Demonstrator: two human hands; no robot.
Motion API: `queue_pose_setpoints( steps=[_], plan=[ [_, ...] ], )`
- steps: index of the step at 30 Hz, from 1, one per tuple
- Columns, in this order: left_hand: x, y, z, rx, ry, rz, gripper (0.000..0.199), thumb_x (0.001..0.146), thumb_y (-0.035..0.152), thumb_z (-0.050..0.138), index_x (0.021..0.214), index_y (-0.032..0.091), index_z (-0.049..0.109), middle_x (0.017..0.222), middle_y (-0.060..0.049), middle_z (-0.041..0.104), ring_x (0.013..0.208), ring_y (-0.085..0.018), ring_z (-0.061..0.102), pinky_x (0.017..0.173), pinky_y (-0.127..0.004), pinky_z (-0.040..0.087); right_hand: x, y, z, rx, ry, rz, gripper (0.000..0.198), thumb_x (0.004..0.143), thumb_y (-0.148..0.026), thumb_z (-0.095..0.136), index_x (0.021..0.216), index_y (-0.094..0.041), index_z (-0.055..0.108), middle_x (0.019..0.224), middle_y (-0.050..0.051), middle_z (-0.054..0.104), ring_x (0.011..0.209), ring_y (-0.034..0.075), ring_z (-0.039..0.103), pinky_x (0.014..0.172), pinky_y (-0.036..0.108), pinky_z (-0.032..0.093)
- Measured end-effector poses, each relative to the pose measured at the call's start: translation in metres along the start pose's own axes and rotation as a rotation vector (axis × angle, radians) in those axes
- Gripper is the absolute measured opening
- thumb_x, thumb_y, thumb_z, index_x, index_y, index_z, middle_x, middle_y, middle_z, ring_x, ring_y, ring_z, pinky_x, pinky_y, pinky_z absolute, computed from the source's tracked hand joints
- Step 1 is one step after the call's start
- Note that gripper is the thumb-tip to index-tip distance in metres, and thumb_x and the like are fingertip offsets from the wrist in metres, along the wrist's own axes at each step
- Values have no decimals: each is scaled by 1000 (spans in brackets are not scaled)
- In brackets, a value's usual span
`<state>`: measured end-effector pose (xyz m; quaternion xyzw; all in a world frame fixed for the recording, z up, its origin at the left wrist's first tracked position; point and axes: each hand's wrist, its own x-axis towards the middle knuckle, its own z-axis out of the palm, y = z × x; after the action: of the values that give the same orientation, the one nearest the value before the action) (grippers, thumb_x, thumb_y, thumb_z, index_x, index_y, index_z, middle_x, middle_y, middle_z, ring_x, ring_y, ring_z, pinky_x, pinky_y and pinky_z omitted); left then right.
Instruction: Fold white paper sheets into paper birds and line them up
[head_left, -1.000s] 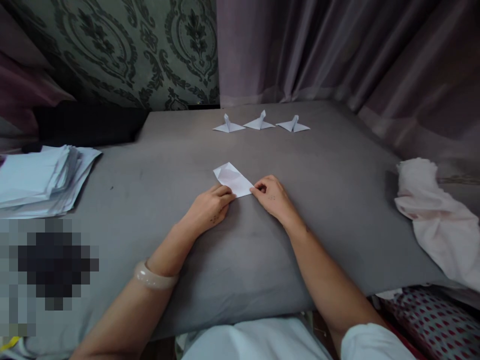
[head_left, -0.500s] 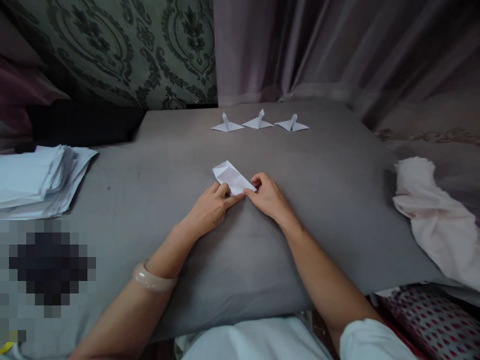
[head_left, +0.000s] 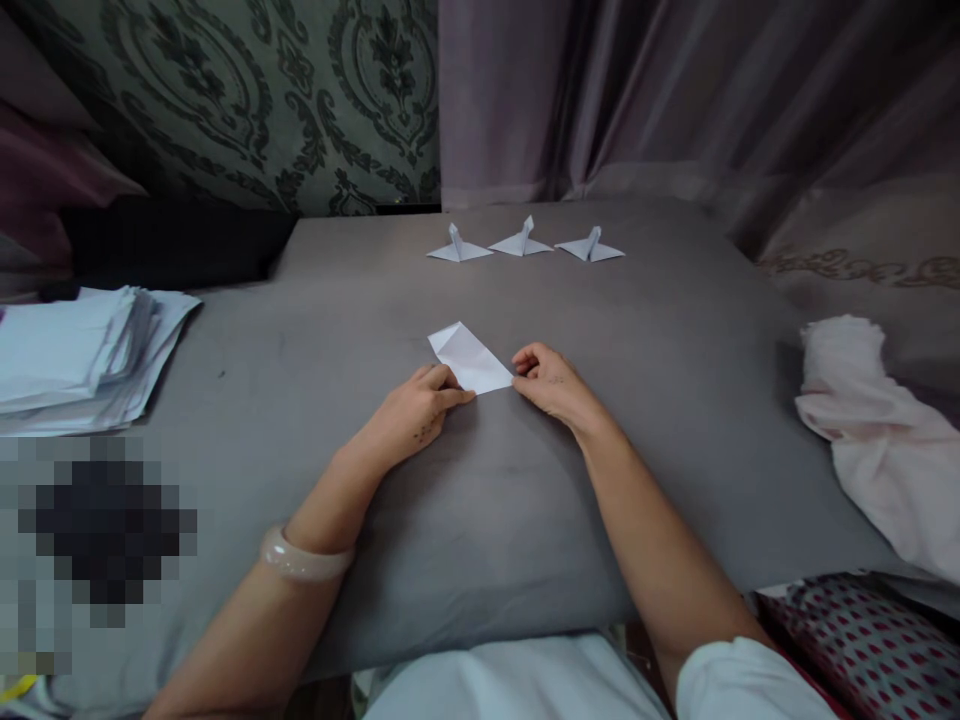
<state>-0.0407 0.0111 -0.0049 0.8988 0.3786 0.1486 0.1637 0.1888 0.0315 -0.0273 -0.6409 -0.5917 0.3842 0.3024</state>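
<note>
A folded piece of white paper (head_left: 476, 362) lies slanted on the grey cloth-covered surface, its narrow point toward the right. My left hand (head_left: 416, 410) is closed on its lower left edge, the fingers covering part of it. At the pointed right corner is my right hand (head_left: 551, 382). The right thumb tip meets or nearly touches that corner; the other fingers are curled and parted from the thumb. Beyond the hands stand three folded paper birds in a row: a left one (head_left: 459, 250), a middle one (head_left: 523, 243) and a right one (head_left: 591, 248).
A stack of white paper (head_left: 67, 350) lies at the left, near a black cloth (head_left: 180, 240). Pale pink fabric (head_left: 870, 420) is bunched at the right edge. A patterned cushion (head_left: 862, 630) sits at the lower right. Curtains hang behind the surface.
My right hand has slid slightly right, out to the paper's corner. My left hand has drawn back a little left, so more of the paper's lower edge shows.
</note>
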Motion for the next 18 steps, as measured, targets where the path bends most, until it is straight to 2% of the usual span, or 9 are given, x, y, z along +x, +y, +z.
queue_pose_setpoints(
  steps=[6,9,11,13,15,18],
  plan=[
    [0,-5,-5,-75,27,25,45,75,-1,39,98,19,72,103,-8,67,97,-20,61,86,-35,51,0,-2,-3,9,0,-10,27,60,-11,52,85,-20,58,83,1,62,67,12,54,61,25,43],
    [-1,-9,-3,-151,102,-21,39,72,-1,38,81,18,71,98,-7,69,92,-18,64,84,-32,52,-4,-4,-4,-11,-13,-27,26,63,-13,53,88,-20,60,85,1,63,67,12,55,63,26,44],
    [-1,-11,-2,-169,197,-104,34,73,1,38,76,18,68,89,-5,70,84,-16,65,80,-31,52,-7,-6,-3,-34,5,-39,25,67,-17,55,91,-20,61,88,2,64,67,12,55,67,27,45],
    [-1,-11,0,-141,350,-209,31,75,3,39,80,17,66,82,-5,68,78,-16,63,75,-30,53,-10,-8,-2,-80,44,-70,27,69,-24,60,96,-20,61,93,3,64,71,13,56,71,29,46],
    [-1,-10,1,-110,521,-290,29,77,6,41,91,17,64,84,-5,66,80,-16,62,70,-28,53,-12,-8,1,-148,70,-125,30,70,-29,65,98,-21,62,96,4,62,76,15,56,74,31,46],
    [0,-12,4,-102,654,-288,35,78,9,47,112,17,56,98,-8,61,92,-18,59,73,-30,54,-13,-8,4,-207,75,-191,26,71,-29,66,96,-21,64,96,4,60,80,15,56,76,31,45]
  ],
)
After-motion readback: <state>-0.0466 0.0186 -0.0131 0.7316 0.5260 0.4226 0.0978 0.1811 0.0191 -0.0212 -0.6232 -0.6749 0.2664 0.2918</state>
